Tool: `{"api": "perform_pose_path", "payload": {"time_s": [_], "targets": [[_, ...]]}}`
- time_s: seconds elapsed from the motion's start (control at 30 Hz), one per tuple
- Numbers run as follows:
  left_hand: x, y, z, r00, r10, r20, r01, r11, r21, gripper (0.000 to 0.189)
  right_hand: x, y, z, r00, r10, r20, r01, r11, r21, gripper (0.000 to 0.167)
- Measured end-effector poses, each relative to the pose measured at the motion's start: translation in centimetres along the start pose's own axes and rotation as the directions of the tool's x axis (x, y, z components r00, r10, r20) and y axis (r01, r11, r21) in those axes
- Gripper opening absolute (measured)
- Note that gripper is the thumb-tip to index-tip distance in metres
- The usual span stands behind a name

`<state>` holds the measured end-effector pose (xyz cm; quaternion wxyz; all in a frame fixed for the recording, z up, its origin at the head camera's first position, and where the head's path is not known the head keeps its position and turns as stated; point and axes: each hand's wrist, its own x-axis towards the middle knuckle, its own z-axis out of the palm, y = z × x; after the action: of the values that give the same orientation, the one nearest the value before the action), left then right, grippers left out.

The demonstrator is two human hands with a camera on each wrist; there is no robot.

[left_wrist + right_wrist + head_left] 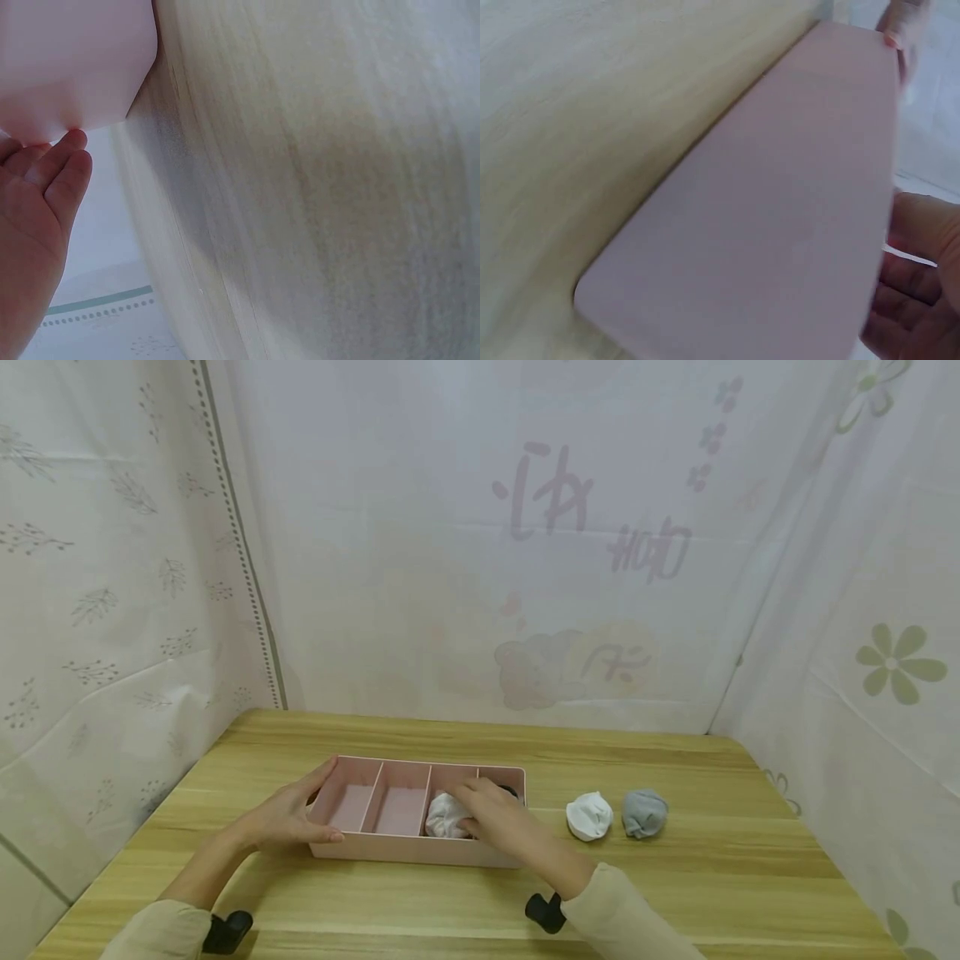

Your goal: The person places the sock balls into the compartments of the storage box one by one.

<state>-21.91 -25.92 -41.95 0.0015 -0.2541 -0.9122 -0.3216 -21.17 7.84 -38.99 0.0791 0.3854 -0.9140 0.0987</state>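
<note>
A pink divided storage box (416,848) stands on the table, its row of compartments open at the top. My left hand (281,814) holds the box's left end, thumb at the front rim and fingers round the back corner. In the left wrist view its fingertips (71,142) touch the pink wall. My right hand (498,814) reaches into the third compartment and grips a white balled-up sock (446,817), partly covering it. A dark item (511,791) shows in the rightmost compartment, mostly hidden behind this hand. The two left compartments are bare inside.
Right of the box, a second white balled-up sock (589,816) and a grey balled-up sock (645,813) lie side by side on the wooden table (720,860). Printed curtains (390,568) hang behind and on both sides.
</note>
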Motion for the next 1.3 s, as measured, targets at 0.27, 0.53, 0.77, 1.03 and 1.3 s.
{"api": "perform_pose_path", "payload": {"time_s": [0.27,0.53,0.77,1.03,1.3], "targets": [[0.0,0.1,-0.1,1.000,0.000,0.007,0.000,1.000,-0.015,0.112,-3.3,2.9,-1.9,0.954,-0.051,-0.295,0.071,0.996,0.058,0.044],[0.0,0.0,-0.2,1.000,-0.007,0.003,0.007,1.000,-0.025,0.112,-8.2,7.5,-2.5,0.922,0.169,-0.350,-0.132,0.983,0.127,0.053],[0.0,-0.1,-0.1,1.000,-0.011,0.000,0.011,0.999,-0.030,0.112,-10.5,9.3,-1.9,0.930,0.280,-0.239,-0.267,0.960,0.083,0.066],[0.0,-0.2,-0.1,1.000,-0.024,0.005,0.024,0.999,-0.035,0.112,-11.0,9.9,-0.9,0.932,0.336,-0.135,-0.333,0.942,0.047,0.072],[0.0,-0.1,-0.1,0.999,-0.034,0.019,0.035,0.998,-0.056,0.112,-11.0,9.9,-0.3,0.933,0.346,-0.096,-0.346,0.938,0.014,0.069]]}}
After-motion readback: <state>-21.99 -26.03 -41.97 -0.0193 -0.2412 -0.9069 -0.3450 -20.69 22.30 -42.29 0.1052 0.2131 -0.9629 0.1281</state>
